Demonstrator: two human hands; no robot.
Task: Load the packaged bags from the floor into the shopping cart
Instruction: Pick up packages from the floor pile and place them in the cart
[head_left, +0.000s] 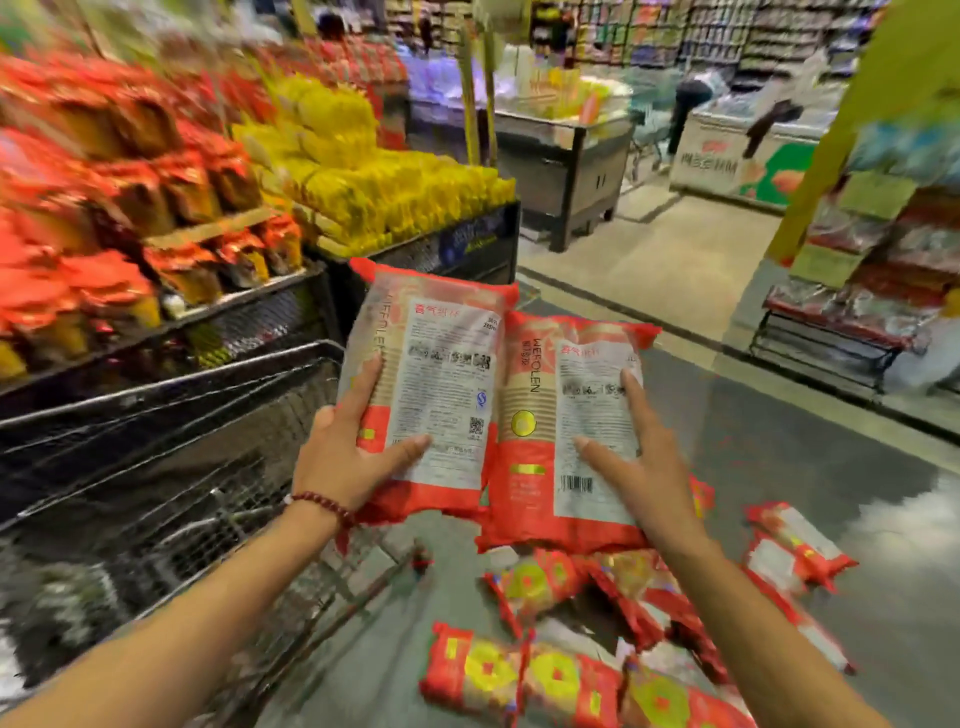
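I hold two red packaged bags side by side at chest height, their printed white backs facing me. My left hand (347, 448) grips the left bag (436, 364) at its lower left corner, thumb on top. My right hand (640, 462) grips the right bag (550, 441) along its right side. Both bags hang just right of the black wire shopping cart (171, 415), which fills the lower left. Several more red bags with yellow circles (561, 670) lie piled on the grey floor below my hands.
Store shelves of red and yellow packages (156, 197) rise behind the cart on the left. A dark display bin (571, 171) and a freezer chest (743, 156) stand further back. A pallet rack of wrapped goods (852, 312) is at the right. Open floor lies between.
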